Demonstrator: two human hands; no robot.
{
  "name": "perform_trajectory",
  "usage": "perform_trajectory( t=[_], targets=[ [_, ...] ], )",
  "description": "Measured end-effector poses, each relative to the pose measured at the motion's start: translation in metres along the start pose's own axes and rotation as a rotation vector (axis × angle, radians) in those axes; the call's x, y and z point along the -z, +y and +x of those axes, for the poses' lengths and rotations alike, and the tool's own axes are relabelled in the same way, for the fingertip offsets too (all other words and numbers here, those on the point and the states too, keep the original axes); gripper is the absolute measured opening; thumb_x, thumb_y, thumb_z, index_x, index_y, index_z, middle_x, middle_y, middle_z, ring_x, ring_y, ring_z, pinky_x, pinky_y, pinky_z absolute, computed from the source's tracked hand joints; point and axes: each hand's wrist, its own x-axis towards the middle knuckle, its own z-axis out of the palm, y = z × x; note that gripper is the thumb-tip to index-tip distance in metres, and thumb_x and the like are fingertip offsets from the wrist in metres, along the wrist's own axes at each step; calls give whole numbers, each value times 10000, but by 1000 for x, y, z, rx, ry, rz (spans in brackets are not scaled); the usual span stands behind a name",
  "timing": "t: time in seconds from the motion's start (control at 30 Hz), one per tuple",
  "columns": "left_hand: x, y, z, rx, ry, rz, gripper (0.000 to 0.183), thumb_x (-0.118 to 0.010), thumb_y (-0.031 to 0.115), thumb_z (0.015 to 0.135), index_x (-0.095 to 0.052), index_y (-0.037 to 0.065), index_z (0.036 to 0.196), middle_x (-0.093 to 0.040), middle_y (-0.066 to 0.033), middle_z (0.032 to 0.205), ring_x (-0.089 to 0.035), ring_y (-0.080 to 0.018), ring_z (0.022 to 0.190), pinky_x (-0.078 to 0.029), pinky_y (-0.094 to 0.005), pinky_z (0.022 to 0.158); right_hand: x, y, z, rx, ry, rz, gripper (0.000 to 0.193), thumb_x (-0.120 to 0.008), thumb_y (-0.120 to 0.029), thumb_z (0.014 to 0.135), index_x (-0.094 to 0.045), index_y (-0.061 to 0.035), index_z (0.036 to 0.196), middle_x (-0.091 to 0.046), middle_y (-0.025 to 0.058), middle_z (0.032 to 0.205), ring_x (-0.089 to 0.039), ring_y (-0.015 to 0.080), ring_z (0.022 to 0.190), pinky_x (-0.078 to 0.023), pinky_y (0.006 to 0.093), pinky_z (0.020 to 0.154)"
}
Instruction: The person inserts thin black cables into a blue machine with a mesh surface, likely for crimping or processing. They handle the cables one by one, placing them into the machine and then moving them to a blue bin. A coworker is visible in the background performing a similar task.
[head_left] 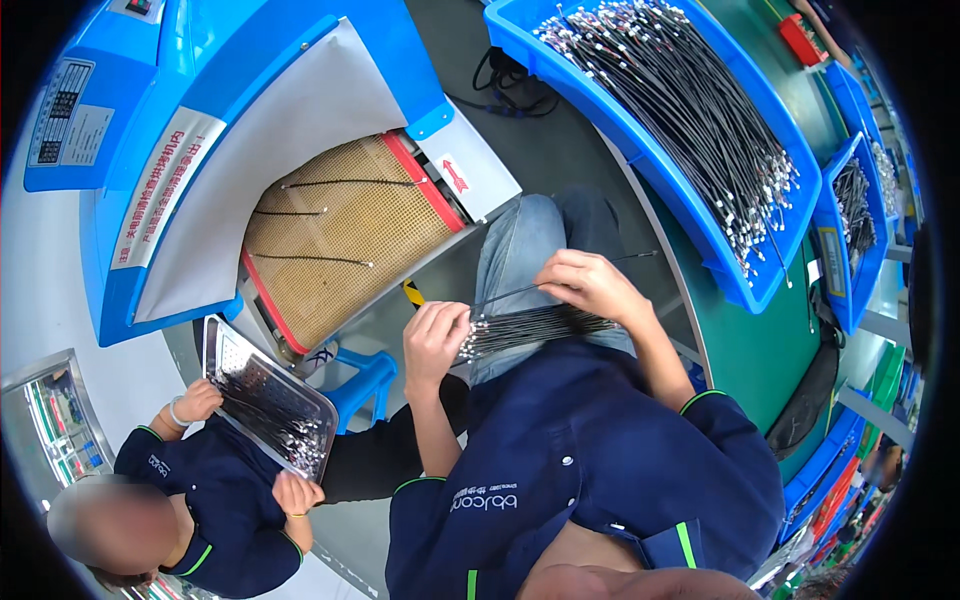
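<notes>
A single thin black cable [508,294] runs between my two hands over my lap. My left hand [435,340] has its fingers closed around one end of it, close to the white connectors of a bundle of black cables [530,332]. My right hand [592,284] pinches the same cable farther along, and its tip sticks out to the right. Beneath both hands the bundle lies across my thighs, white connectors toward the left. Whether my left fingers also grip part of the bundle is hidden.
Ahead to the left, a blue machine [330,60] has a mesh conveyor belt [345,235] carrying three cables. A large blue bin [735,285] full of cables stands on the green table [740,350] at right. On the left, a co-worker [225,500] holds a metal tray [325,410] with cables, near a blue stool [365,380].
</notes>
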Motion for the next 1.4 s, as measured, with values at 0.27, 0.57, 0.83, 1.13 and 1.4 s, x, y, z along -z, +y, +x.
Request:
perform_trajectory(
  t=[0.27, 0.57, 0.83, 1.13, 1.4],
  targets=[
    [3, -16, -3, 174, 40, -62, 166, -705, 3, 724, -628, 29, 869, -645, -83, 815, -621, -248, 775, -490, -340, 667, 4, -5, 4, -21, 71, -16, 144, -670, -82, 781, -650, -51, 920, -595, 71, 818, -614, 249, 744, -509, 337, 676],
    [-34, -45, -35, 702, 307, -393, 214, -657, 20, 834, -597, 7, 1039, -655, -72, 887, -621, -122, 786, -497, -245, 717, -6, -11, 18, -58, 112, -67, 131, -686, -70, 775, -656, -32, 897, -624, 88, 803, -626, 246, 705, -509, 330, 623],
    [-91, 14, -14, 829, 375, -1563, 257, -585, 101, 918, -543, 28, 1160, -605, -52, 1020, -590, -112, 913, -496, -251, 816, -28, -19, 31, -24, 90, -75, 140, -655, -106, 770, -642, -24, 883, -599, 106, 759, -611, 292, 713, -500, 369, 646],
    [-84, -19, -27, 817, 603, -1491, 147, -548, 92, 937, -585, 18, 1058, -619, -71, 983, -597, -121, 871, -512, -232, 769, -11, -4, 20, -22, 92, -260, 128, -673, -164, 765, -623, -61, 820, -599, 76, 761, -594, 265, 755, -472, 371, 737],
    [-72, -34, -34, 805, 693, -1443, 165, -560, 118, 934, -592, 26, 1066, -625, -62, 986, -600, -116, 865, -515, -226, 768, 0, 4, 7, -175, 79, -107, 131, -667, -126, 798, -642, -28, 881, -609, 100, 790, -613, 274, 753, -496, 363, 691]
  ],
)
